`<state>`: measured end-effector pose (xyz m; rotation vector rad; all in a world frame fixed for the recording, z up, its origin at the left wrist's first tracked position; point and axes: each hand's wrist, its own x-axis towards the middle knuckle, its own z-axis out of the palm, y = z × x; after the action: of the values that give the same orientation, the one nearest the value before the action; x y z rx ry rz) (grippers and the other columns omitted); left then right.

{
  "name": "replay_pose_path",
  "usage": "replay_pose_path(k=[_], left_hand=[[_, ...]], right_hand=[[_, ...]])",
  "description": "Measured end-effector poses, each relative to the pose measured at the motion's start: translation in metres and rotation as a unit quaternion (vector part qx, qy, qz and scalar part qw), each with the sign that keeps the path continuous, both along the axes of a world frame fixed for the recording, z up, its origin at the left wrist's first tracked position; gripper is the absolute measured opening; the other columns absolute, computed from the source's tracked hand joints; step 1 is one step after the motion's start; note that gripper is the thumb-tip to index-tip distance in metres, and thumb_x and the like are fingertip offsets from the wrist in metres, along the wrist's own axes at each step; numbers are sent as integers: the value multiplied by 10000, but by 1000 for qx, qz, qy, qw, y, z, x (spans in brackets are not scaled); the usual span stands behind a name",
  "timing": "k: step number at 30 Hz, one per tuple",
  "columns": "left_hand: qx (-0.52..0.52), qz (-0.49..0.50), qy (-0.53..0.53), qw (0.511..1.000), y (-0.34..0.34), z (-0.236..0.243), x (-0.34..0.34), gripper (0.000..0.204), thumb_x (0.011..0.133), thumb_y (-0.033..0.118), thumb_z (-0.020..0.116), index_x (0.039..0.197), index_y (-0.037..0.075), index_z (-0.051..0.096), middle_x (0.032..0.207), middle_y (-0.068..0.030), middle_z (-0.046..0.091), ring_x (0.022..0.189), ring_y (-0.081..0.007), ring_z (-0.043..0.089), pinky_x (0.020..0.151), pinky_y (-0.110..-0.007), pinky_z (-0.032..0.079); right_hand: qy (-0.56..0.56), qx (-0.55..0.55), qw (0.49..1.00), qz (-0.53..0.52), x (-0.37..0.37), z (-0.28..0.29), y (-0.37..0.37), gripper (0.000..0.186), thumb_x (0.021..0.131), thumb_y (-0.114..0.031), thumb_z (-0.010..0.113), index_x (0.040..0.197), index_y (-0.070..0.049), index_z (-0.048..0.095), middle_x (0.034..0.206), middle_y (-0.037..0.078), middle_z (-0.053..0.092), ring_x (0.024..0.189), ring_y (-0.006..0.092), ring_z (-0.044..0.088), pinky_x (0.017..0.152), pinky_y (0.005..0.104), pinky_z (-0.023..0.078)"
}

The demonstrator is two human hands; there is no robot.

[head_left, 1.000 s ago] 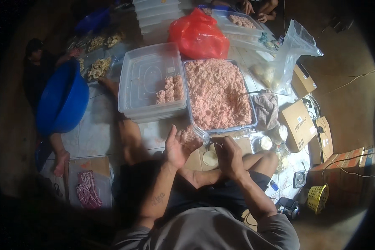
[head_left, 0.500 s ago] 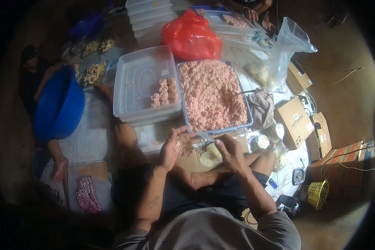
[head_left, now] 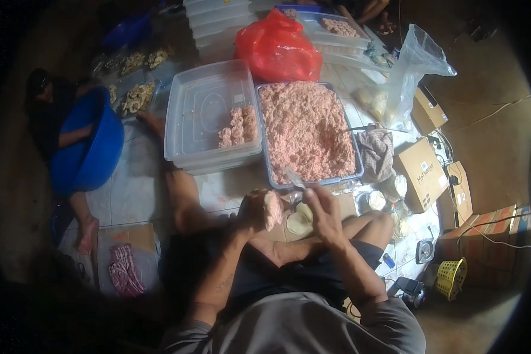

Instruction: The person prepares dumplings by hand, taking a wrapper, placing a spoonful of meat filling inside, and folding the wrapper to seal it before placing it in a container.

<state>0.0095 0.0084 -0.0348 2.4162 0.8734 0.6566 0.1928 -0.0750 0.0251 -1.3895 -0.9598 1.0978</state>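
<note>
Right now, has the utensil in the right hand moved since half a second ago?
Yes. The utensil has moved forward: its tip, short of the tub's near rim half a second ago, now shows across it.

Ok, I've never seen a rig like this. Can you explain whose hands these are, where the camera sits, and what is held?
There is no machine: these are a person's bare hands. The view comes from a fisheye camera on their head, looking down, so edges bend near the rim and picture left is their left.

The left hand holds a pink lump. The right hand holds a small utensil; its exact kind is hard to tell.

On the tiled floor ahead stands a blue-rimmed tray of pink minced mixture. Left of it, a clear container holds rows of similar lumps. A red bag sits beyond.
</note>
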Motion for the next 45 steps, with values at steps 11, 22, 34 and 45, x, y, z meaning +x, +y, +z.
replay_pose_path(k=[11, 22, 34, 45], left_hand=[[-203, 20, -389, 898, -3, -7, 15, 213, 734, 54, 795, 835, 57, 608, 749, -93, 606, 744, -301, 640, 653, -402, 508], [-273, 38, -358, 892, -6, 8, 12, 318, 795, 54, 821, 983, 25, 566, 849, -80, 581, 832, -212, 648, 768, -353, 548], [-341, 42, -416, 842, -3, -12, 2, 387, 766, 53, 832, 1042, 64, 561, 853, 13, 551, 814, -91, 564, 741, -252, 496], [-250, 64, -300, 918, -4, 21, 2, 397, 718, 100, 927, 961, 52, 617, 858, 8, 595, 797, -82, 550, 719, -250, 495]], right_hand=[[116, -65, 988, 81, -3, -71, -26, 168, 1029, -147, 600, 1018, 2, 678, 830, 31, 598, 744, 145, 558, 677, 293, 454], [177, -87, 975, 101, 12, -72, -41, 186, 1045, -105, 555, 1154, 6, 659, 775, 44, 492, 724, 142, 460, 674, 331, 438], [1, -82, 992, 93, 20, -53, -40, 184, 1048, -111, 565, 1111, 16, 683, 872, 12, 578, 812, 121, 525, 734, 291, 452], [-231, 104, 967, 31, 3, -45, -34, 137, 910, 82, 583, 1015, 19, 647, 870, 143, 558, 746, 267, 554, 664, 334, 445]])
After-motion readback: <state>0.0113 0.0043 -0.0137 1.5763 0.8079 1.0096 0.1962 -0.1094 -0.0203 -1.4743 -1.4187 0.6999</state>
